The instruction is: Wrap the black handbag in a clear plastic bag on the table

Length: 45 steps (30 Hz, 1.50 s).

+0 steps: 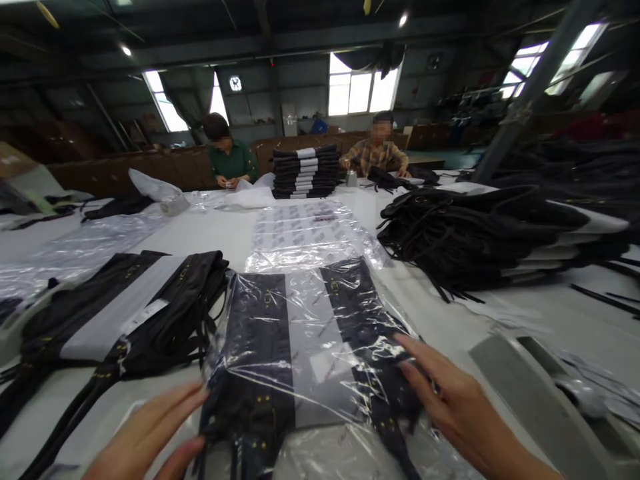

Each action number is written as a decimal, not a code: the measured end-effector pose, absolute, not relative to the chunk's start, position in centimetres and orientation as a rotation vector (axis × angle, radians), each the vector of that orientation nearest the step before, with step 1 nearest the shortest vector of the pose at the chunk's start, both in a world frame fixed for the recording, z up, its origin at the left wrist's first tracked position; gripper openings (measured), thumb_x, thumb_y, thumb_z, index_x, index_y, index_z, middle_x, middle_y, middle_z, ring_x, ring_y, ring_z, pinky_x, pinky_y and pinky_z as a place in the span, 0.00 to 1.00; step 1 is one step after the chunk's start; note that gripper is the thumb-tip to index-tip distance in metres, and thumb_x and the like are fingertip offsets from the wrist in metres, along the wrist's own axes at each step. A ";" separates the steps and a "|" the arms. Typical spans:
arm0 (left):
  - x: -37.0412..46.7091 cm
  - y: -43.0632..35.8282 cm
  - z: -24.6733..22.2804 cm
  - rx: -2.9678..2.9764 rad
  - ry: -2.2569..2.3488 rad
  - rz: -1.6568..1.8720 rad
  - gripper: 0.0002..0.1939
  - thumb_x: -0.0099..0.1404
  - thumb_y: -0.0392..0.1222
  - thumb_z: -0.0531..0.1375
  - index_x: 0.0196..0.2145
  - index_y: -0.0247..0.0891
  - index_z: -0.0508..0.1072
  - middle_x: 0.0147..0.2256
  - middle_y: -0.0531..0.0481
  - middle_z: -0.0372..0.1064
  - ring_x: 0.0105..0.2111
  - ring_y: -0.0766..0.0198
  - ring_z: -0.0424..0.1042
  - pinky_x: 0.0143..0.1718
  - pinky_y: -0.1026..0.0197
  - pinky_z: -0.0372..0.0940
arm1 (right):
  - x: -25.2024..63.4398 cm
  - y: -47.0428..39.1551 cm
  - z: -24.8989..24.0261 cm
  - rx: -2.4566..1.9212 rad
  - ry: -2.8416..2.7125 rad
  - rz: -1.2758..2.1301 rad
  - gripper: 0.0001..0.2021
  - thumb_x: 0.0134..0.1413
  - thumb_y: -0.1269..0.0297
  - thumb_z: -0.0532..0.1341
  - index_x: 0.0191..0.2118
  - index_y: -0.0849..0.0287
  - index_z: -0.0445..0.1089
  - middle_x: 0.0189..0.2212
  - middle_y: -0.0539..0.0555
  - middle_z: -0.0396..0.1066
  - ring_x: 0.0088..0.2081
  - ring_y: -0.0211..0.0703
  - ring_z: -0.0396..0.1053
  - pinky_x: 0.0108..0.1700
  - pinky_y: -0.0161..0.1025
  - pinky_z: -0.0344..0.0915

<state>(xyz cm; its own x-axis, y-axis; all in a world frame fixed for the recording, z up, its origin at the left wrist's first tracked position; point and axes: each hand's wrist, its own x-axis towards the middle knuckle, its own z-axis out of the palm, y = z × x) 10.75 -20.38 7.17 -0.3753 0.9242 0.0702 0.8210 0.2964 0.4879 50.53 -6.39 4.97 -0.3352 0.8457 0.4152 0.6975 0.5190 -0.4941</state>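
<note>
L grip (145, 433) & R grip (453, 393) apart, fingers loosely extended, angled fwd/inward.

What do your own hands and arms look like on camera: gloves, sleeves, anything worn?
Both the left hand and right hand are bare, with no gloves. The right wrist shows no sleeve, cuff, watch or band. The left forearm is out of view, so its sleeve cannot be told. I cannot make out whether any ring is worn.

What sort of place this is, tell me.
Likely a factory packing area: clear plastic around dark goods, a tall stack of similar-looking ones, and a person in green working across the table.
</note>
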 end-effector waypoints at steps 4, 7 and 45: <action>14.0 -11.7 5.6 2.290 1.841 0.352 0.35 0.67 0.61 0.49 0.65 0.41 0.56 0.67 0.43 0.50 0.67 0.48 0.48 0.66 0.39 0.47 | 41.4 -2.2 5.2 -0.818 -2.631 0.451 0.21 0.67 0.63 0.49 0.62 0.57 0.62 0.62 0.57 0.61 0.64 0.47 0.57 0.65 0.52 0.54; 15.9 -9.1 1.9 2.306 1.729 0.052 0.44 0.62 0.68 0.52 0.67 0.41 0.50 0.68 0.34 0.44 0.67 0.39 0.42 0.64 0.32 0.45 | 39.3 -0.4 2.3 -0.914 -2.853 0.578 0.28 0.62 0.53 0.57 0.65 0.53 0.57 0.67 0.60 0.51 0.67 0.58 0.47 0.65 0.62 0.46; 3.5 -5.5 -1.0 0.950 1.993 1.208 0.26 0.55 0.55 0.61 0.45 0.33 0.71 0.22 0.53 0.70 0.22 0.60 0.70 0.24 0.61 0.64 | 40.3 0.2 -1.7 -1.042 -2.838 0.521 0.29 0.66 0.44 0.48 0.68 0.47 0.49 0.69 0.53 0.44 0.69 0.55 0.41 0.67 0.64 0.44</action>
<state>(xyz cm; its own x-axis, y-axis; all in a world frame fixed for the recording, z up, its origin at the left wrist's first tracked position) 3.47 -5.55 -1.03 -0.5529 0.8221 -0.1357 0.2602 0.3250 0.9092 40.33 0.16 -1.74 -0.7670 0.6399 -0.0468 0.6148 0.7121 -0.3389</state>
